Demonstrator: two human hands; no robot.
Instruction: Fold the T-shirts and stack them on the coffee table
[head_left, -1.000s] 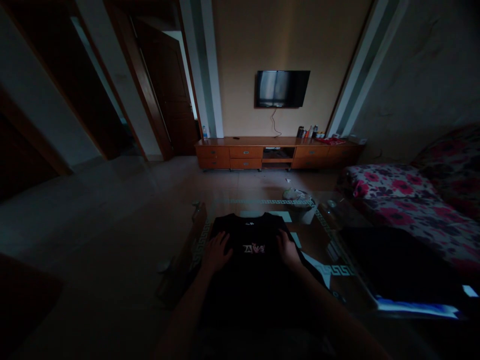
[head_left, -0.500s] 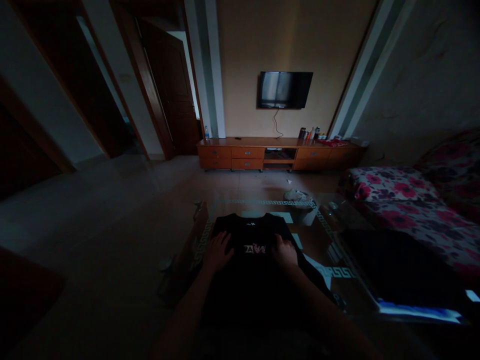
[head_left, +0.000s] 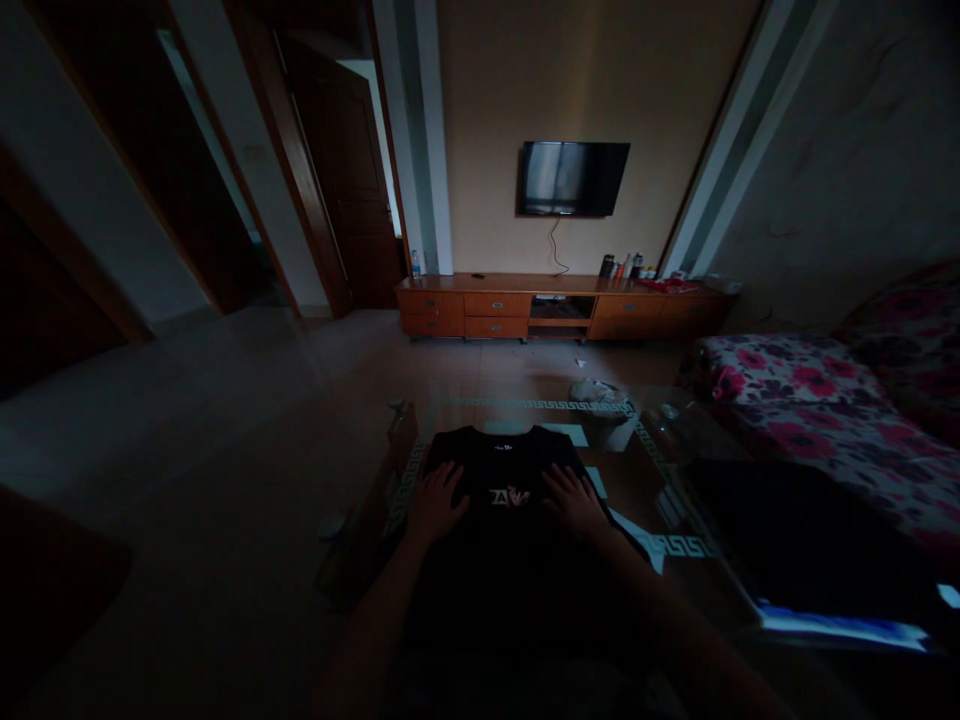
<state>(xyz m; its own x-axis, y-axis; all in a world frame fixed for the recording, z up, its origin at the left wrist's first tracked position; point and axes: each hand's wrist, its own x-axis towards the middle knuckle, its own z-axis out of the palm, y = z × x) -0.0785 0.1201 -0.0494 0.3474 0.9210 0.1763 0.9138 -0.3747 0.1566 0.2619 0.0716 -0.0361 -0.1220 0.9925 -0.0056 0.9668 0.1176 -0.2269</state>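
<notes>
A black T-shirt (head_left: 510,540) with a small pink and white chest print lies flat on a glass coffee table (head_left: 645,470) with a white key-pattern border. My left hand (head_left: 435,500) rests flat on the shirt's left side, fingers spread. My right hand (head_left: 574,500) lies flat on the shirt to the right of the print, fingers stretched out. Neither hand holds anything. The room is dim.
A dark pile of cloth (head_left: 795,540) sits on the table to the right. A floral-covered sofa (head_left: 817,410) stands at the right. A low wooden TV cabinet (head_left: 562,310) and a wall-mounted TV (head_left: 574,178) are at the far wall. Doorways open at the left.
My right hand, curled on the shirt half a second ago, has flattened and spread beside the print. My left hand has stayed in place.
</notes>
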